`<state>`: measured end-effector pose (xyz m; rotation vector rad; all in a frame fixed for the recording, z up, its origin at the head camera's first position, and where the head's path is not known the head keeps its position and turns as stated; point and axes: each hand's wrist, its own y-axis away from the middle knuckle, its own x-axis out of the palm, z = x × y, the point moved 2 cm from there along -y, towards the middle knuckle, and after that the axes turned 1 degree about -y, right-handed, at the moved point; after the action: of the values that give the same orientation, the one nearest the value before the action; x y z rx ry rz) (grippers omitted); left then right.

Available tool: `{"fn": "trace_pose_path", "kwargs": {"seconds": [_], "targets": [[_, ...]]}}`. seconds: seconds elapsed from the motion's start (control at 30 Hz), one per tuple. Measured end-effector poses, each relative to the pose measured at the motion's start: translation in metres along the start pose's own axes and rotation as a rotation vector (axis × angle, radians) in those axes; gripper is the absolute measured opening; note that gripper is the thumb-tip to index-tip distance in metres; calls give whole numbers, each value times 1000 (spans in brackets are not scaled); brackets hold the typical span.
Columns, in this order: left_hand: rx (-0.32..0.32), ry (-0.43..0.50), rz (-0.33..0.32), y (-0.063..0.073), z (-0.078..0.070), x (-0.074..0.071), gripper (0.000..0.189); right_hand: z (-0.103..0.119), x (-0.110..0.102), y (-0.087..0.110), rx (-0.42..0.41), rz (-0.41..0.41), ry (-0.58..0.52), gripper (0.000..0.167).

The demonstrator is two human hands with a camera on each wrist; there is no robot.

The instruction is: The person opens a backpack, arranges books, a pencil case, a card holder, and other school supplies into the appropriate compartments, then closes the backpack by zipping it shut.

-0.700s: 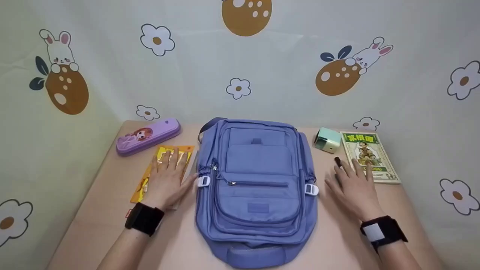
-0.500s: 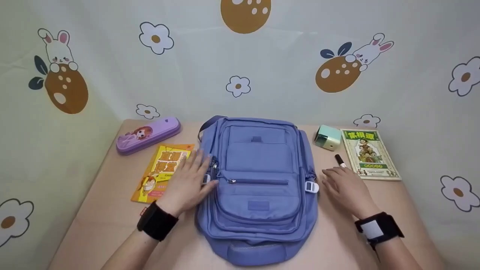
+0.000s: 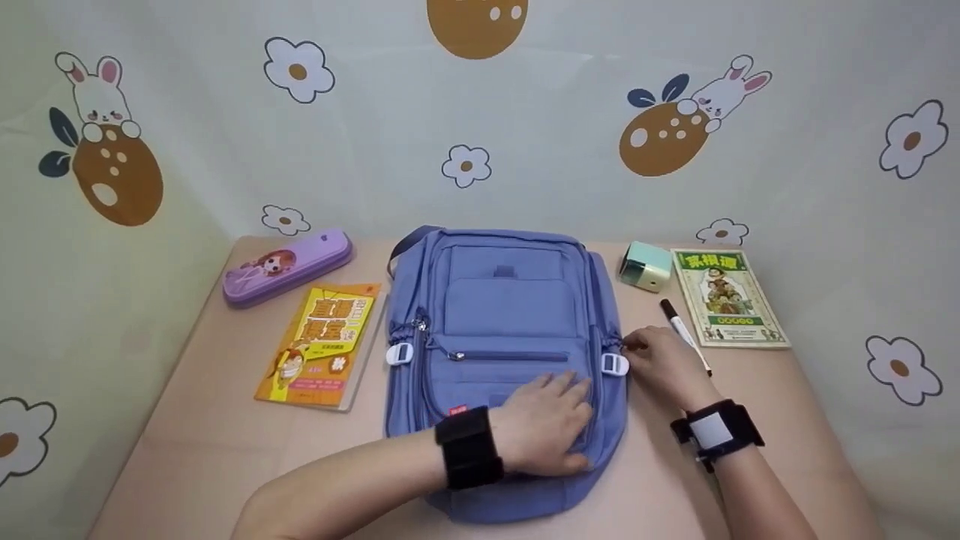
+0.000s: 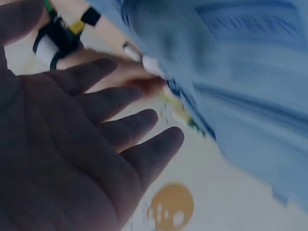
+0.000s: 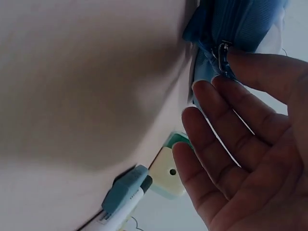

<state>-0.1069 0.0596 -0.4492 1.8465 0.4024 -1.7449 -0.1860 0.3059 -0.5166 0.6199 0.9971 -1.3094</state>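
A blue backpack (image 3: 510,307) lies front side up on the table. My left hand (image 3: 544,424) is stretched over its lower front, fingers straight and spread, holding nothing. In the left wrist view the palm and fingers (image 4: 130,127) show beside the blue fabric. At the bag's right side, by the white strap buckle (image 3: 615,365), is my right hand (image 3: 667,364). Its thumb and index finger pinch a metal zipper pull (image 5: 223,57), and the other fingers are loosely extended.
To the left lie a purple pencil case (image 3: 289,266) and an orange-yellow book (image 3: 319,345). On the right are a mint-green pencil sharpener (image 3: 646,266), a white marker with a black cap (image 3: 684,334) and a green-and-cream book (image 3: 727,296). A patterned cloth (image 3: 375,150) hangs behind the table.
My left hand has moved from the orange-yellow book across onto the backpack's lower front. My right hand has gone left from beside the marker to the bag's side and taken the zipper pull.
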Motion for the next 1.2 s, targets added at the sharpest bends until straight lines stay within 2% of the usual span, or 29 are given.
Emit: {"fn": "trace_pose_path", "kwargs": {"seconds": [0.13,0.27,0.37,0.5,0.6,0.8,0.97,1.2], "targets": [[-47,34,33,-16,-14,11,89,-1,5,-4,40,-14,-39,15],[-79,54,64,-23,-18,14,81,0,7,-8,70,-30,-51,13],[-71,110,91,-24,-14,11,63,2,6,-9,104,-49,-53,12],[-48,199,92,-23,-4,11,48,3,5,-7,140,-64,-61,10],[-27,228,89,-22,1,12,44,2,4,-5,147,-59,-82,8],[2,233,92,-24,5,15,43,0,3,-2,115,-27,-122,14],[5,264,101,-25,8,16,41,1,2,2,101,0,-143,17],[14,277,126,-26,13,18,35,4,-4,11,135,106,-152,14]]}}
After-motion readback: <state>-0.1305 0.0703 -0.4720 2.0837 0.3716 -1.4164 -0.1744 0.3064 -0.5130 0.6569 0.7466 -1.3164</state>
